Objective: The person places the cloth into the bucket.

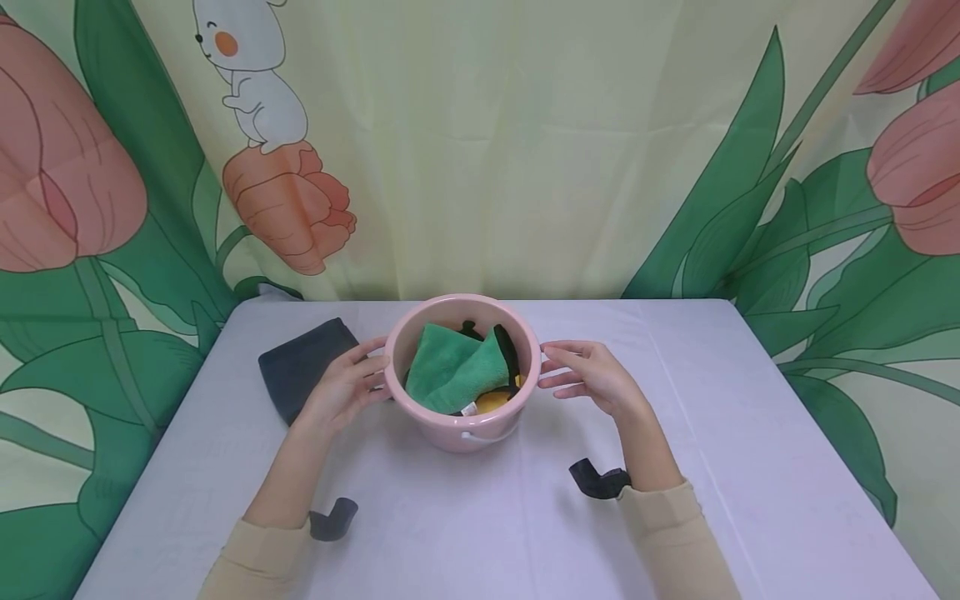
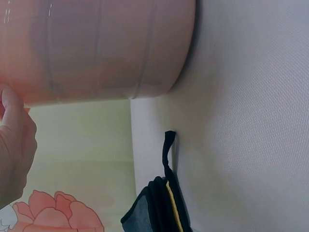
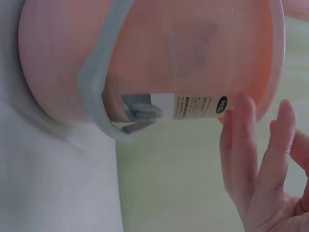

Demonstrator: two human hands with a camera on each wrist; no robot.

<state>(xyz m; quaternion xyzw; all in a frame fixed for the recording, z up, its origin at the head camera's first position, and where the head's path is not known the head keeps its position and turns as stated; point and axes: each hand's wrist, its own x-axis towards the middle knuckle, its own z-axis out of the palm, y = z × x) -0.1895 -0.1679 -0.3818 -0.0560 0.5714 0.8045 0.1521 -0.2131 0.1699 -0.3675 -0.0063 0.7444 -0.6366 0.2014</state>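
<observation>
A pink bucket stands upright on the table between both hands. Inside it lie a folded green cloth and some black and yellow items, partly covered by the cloth. My left hand is at the bucket's left rim, fingers extended along its side. On the opposite side my right hand has its fingers spread, fingertips right at the rim. The right wrist view shows a printed label on the wall and a pale grey handle hanging down.
A dark folded cloth item lies left of the bucket, behind the left hand; the left wrist view shows its loop and yellow edging. A white cloth covers the table. A printed curtain hangs behind the table's far edge.
</observation>
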